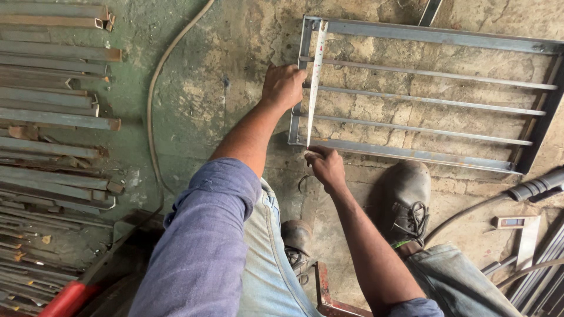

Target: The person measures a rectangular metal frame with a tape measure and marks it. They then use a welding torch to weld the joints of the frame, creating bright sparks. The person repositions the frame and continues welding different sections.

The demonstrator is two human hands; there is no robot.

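Nearest the camera, blue sleeves and pale denim knees of the person crouching, dark leather boot [407, 196] planted on the stained concrete floor [223, 88] just short of the frame; right hand [326, 167] sits at the near rail, fingers pinched closed on the lower end of the white flexible tape measure [315, 79], pressing it against the rail's edge; left hand [283, 86] further out, closed over the left upright of the grey rectangular steel frame with thin crossbars [423, 94], thumb side holding the tape flat about midway up; tape runs straight from near rail to far top corner, along the left side, crossing the three thin bars; frame lies flat on the floor ahead of the knees, stretching off right; step in hand looks like measuring the frame's short side or checking bar spacing, tape already stretched, reading likely underway; next move calls for keeping the tape taut and square to the rails while the value is read, both ends not slipping; off to the left, stack of rusty grey steel angle bars [53, 117] and a tan hose [155, 105] curving across the floor; lower left a red-handled tool [64, 299]; far right a metal try square [523, 226], well apart from both hands
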